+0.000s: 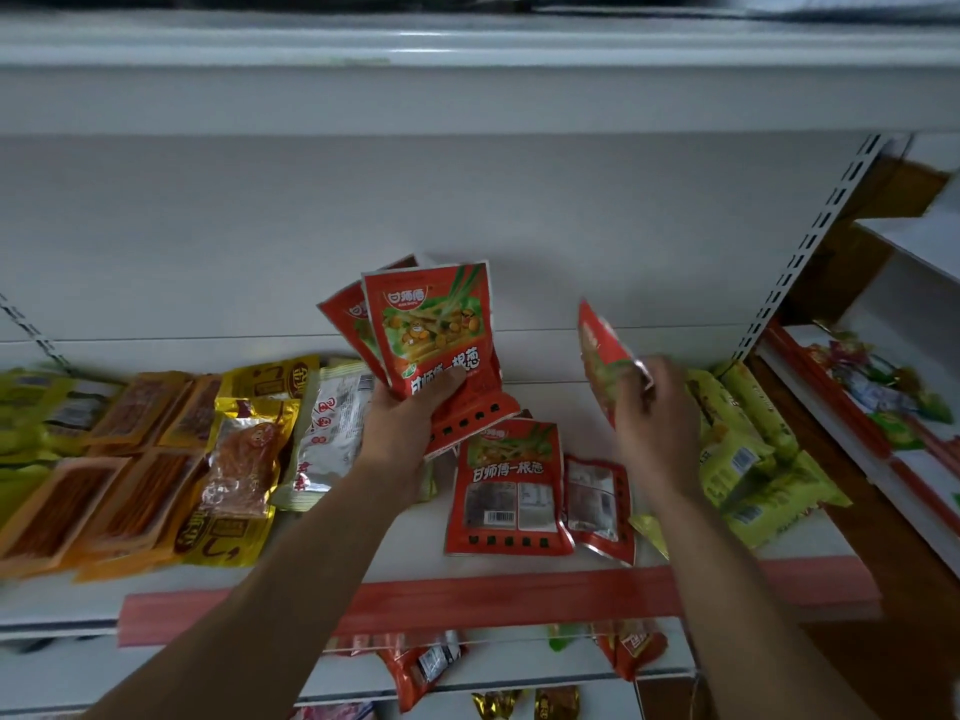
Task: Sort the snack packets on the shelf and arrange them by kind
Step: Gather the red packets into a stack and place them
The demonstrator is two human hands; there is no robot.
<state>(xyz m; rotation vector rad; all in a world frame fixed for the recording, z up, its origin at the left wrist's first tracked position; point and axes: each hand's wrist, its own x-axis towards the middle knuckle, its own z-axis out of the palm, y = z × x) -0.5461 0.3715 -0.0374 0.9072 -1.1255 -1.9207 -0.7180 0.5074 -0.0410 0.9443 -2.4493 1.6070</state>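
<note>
Far left on the shelf (pixel 363 543), orange stick packets (pixel 119 459) lie in rows, long sides running front to back. Yellow packets (pixel 260 387) sit just beside them, and a white packet (pixel 332 423) overlaps those.

Now the left hand (pixel 410 423): fingers and thumb are curled round the bottom of a fan of red packets (pixel 436 335). The fan is held up off the shelf, printed fronts facing us, long axis upright, tops tipped a little left toward the back wall.

Below and right of it, two loose red packets (pixel 506 491) lie flat side by side near the front edge. Their backs are up with a barcode showing, and their long axis runs front to back, top ends toward the back wall.

Over to the right hand (pixel 654 407): it pinches one more red packet (pixel 602 356) by its lower end, seen almost edge-on, top slanting up and left. Past it, green packets (pixel 743 449) are heaped at the shelf's right end.
</note>
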